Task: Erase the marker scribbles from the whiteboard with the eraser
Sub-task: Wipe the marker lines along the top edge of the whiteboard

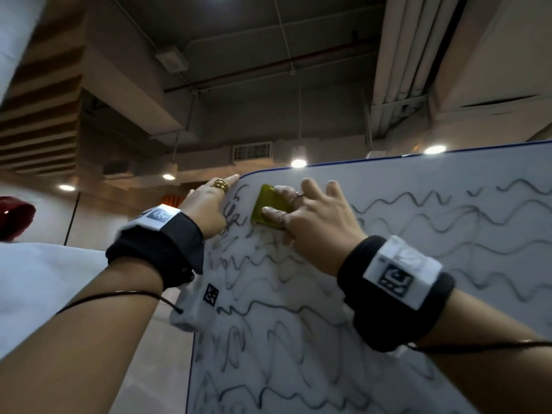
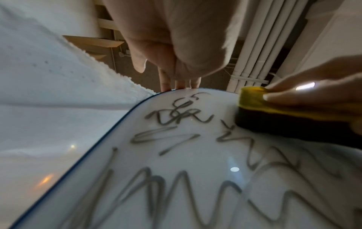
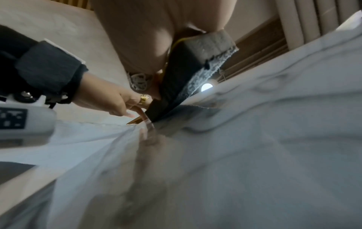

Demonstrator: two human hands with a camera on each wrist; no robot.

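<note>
Fingers (image 1: pixel 273 211) of the right hand (image 1: pixel 316 225) curl over the yellow back of the eraser (image 1: pixel 270 209), thumb on one side, gripping it and pressing its dark felt against the whiteboard (image 1: pixel 388 339) close to the top left corner. The right wrist view shows the felt meeting the board at an angle, one edge down and the far end lifted clear. Just beside it, the left hand (image 1: pixel 209 207) lies open, its straight fingers (image 2: pixel 185 84) reaching over the blue-trimmed top edge and the palm flat against the board to steady it. Scribbles (image 2: pixel 176 117) sit between the two hands, untouched; wavy lines (image 1: pixel 448 222) cover nearly everything to the right and below, with only a faint smeared patch under the eraser. The job looks barely begun. The tilt is the main risk: with only an edge in contact, a stroke would likely smear ink or leave streaks rather than lift it. The corner marks lie so near the left hand that a sweep towards them could bump those fingers. Hard pressure this high up may also rock the board if the left hand eases off.
</note>
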